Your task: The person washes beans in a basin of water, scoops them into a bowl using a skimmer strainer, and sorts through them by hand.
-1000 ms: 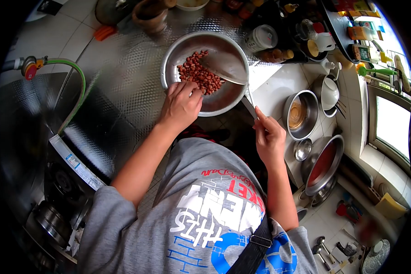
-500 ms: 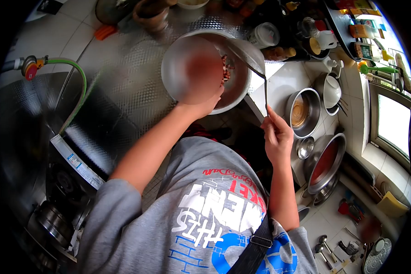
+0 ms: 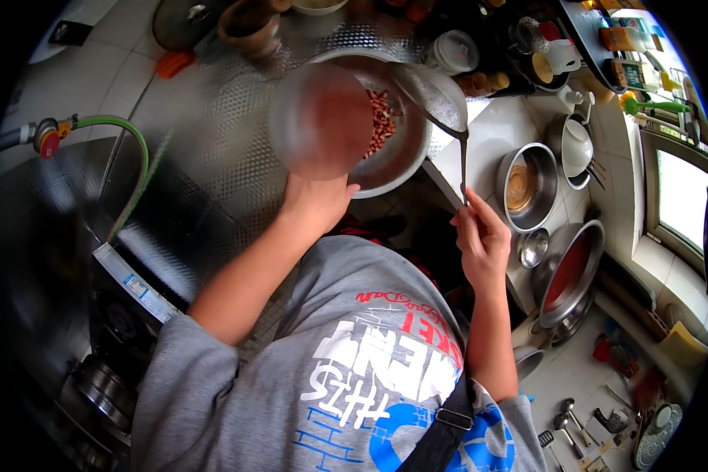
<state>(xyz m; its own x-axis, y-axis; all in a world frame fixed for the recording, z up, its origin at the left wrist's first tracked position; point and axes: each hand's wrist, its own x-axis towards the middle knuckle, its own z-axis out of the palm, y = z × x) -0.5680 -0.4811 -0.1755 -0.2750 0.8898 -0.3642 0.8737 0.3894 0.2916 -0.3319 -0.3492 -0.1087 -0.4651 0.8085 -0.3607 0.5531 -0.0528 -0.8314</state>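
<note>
A wide metal basin [image 3: 405,149] holds reddish-brown nuts or beans [image 3: 380,124] at the upper centre. My right hand [image 3: 482,234] is closed on the dark handle of a metal ladle [image 3: 433,93]. The ladle's broad head is tilted over the basin's right side. My left hand [image 3: 318,202] is at the basin's near left edge, thumb out to the right. A round, blurred reddish patch [image 3: 321,122] covers its fingers and the left part of the basin, so whatever it holds is hidden.
The basin stands on a patterned metal surface [image 3: 228,157]. A clay mortar [image 3: 250,27] and a lidded white tub [image 3: 454,52] are beyond it. On the right are a metal pot [image 3: 547,177] and a large bowl [image 3: 572,267]. A green hose [image 3: 143,145] curves at left.
The ladle has risen out of the basin toward the right, with my right hand shifting right. The nuts have spread or moved rightward. A blurred patch now hides my left fingers, which showed over the basin earlier.
</note>
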